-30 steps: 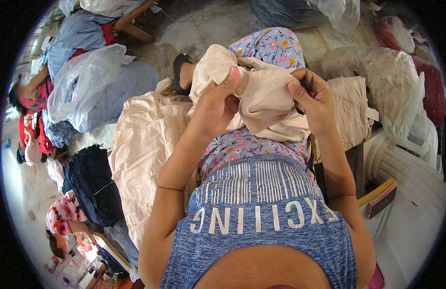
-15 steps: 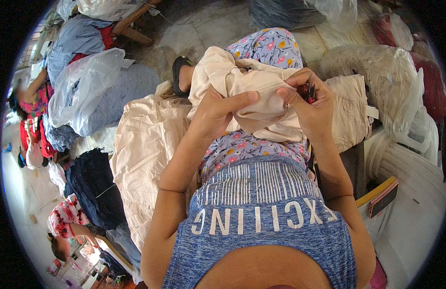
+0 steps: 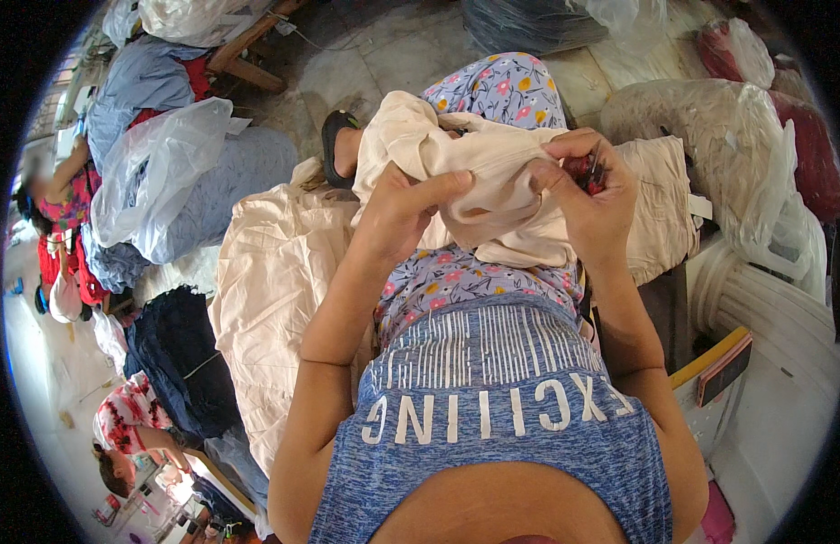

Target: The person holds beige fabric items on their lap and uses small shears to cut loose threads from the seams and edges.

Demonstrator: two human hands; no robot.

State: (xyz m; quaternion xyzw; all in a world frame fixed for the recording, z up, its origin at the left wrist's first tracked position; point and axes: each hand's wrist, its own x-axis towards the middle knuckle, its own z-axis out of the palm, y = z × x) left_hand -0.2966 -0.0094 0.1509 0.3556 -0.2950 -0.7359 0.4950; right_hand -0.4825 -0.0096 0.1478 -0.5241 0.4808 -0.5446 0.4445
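A cream-coloured cloth garment [image 3: 492, 168] lies bunched over my lap, with folds and seams showing. My left hand [image 3: 403, 207] is closed on its left part, the thumb flat on top and the fingers under the cloth. My right hand [image 3: 594, 195] pinches the cloth between thumb and index finger. In that same hand's palm sits a small dark red tool with black parts [image 3: 585, 172], like thread snips, its blades mostly hidden. Below the garment, my floral-print trousers [image 3: 474, 281] show.
More cream cloth is piled to my left [image 3: 275, 299] and at my right [image 3: 654, 208]. Plastic-wrapped bundles [image 3: 701, 145] stand ahead on the right, blue bundles [image 3: 229, 172] on the left. A dark navy pile [image 3: 175, 354] lies farther left. Two other people [image 3: 134, 412] are at the left edge.
The cloth between my hands has shifted, and the seam edge seen before has turned into softer folds. My right hand has tilted slightly and moved right, showing more of the red tool.
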